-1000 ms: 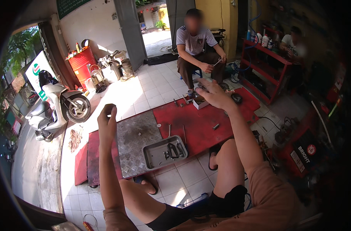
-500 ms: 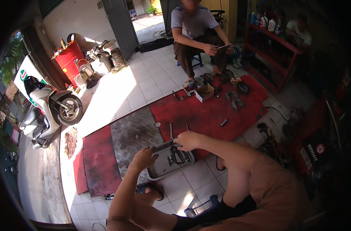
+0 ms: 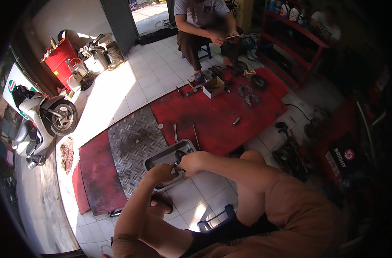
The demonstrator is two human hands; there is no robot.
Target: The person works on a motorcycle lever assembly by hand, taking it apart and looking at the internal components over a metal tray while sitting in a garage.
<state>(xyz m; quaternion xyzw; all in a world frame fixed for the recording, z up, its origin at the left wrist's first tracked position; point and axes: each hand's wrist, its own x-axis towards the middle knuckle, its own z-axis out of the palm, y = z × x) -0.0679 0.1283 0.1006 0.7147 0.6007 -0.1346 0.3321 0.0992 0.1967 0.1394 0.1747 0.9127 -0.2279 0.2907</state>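
Note:
Both my hands are over the grey metal tray (image 3: 153, 157) at the lower middle. My left hand (image 3: 162, 173) and my right hand (image 3: 190, 163) are closed around a small dark metal part (image 3: 176, 168), mostly hidden by my fingers. Another dark part (image 3: 181, 154) lies in the tray behind them. Just beyond the tray are a wrench (image 3: 175, 132), a thin rod (image 3: 195, 134) and a small pale disc (image 3: 160, 126). The tray sits at the near edge of a mat made of a red section (image 3: 217, 124) and a steel checker plate (image 3: 131, 142).
A person (image 3: 204, 30) sits opposite, holding a thin tool. Near their feet are a white box (image 3: 213, 90) and several metal parts. A red shelf (image 3: 310, 60) with another person behind stands right, a scooter (image 3: 43, 124) left, a red drum (image 3: 60, 64) at back left.
My hands came down from a raised position to the tray and have drawn together, now closed on the metal part. The view has tilted down, so the room sits higher in frame.

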